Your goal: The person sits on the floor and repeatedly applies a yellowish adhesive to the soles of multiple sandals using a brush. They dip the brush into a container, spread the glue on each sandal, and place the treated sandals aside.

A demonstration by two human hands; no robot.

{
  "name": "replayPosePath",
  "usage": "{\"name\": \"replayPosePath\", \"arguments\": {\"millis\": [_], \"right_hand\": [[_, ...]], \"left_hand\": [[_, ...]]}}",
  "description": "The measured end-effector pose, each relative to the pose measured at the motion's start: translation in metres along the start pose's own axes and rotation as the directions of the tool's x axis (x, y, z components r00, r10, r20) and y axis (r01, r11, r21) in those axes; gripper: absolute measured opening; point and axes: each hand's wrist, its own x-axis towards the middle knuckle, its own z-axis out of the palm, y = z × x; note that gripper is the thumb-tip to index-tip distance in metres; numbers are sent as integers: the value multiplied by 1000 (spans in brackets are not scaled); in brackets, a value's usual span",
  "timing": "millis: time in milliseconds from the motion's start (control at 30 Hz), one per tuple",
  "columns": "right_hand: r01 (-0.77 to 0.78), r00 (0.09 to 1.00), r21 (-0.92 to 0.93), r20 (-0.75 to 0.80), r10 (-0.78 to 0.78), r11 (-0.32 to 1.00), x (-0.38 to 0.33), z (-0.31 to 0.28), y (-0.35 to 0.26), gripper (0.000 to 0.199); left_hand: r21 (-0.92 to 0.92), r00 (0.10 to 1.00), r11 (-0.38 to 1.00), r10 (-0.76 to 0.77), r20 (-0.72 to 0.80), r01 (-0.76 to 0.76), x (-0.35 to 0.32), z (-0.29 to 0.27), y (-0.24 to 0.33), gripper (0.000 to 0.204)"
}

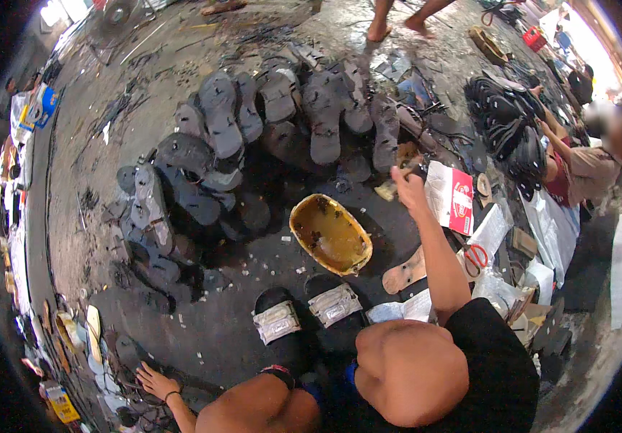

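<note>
My right hand (410, 189) reaches forward at the right end of a curved row of dark sandal soles (325, 119). Its fingers are closed round something small beside a brownish and yellowish object (386, 190); what they grip is hard to make out. Low on the left, my left hand (156, 382) is stretched out with its fingers apart, next to dark sole pieces and straps (127, 353). A yellowish oval tub (296, 221) holding murky brown liquid stands between the soles and my feet. My slide sandals (277, 321) have pale straps.
To the right lie a red and white carton piece (451, 198), red-handled scissors (476, 256), a tan sole (405, 273) and plastic sheets. Another person (592, 169) sits by a heap of black sandals (509, 130). Someone's bare feet (378, 31) are at the back.
</note>
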Motion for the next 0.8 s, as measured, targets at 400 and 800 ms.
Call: {"name": "replayPosePath", "arguments": {"millis": [400,800], "right_hand": [[732,681,-141,121,-722,667,-122,47,-43,23],[419,889,-481,389,-240,771,-183,-9,-8,52]], "left_hand": [[-459,936,821,345,-73,-339,25,-38,-9,33],[-684,871,548,-387,303,481,48,-8,26,87]]}}
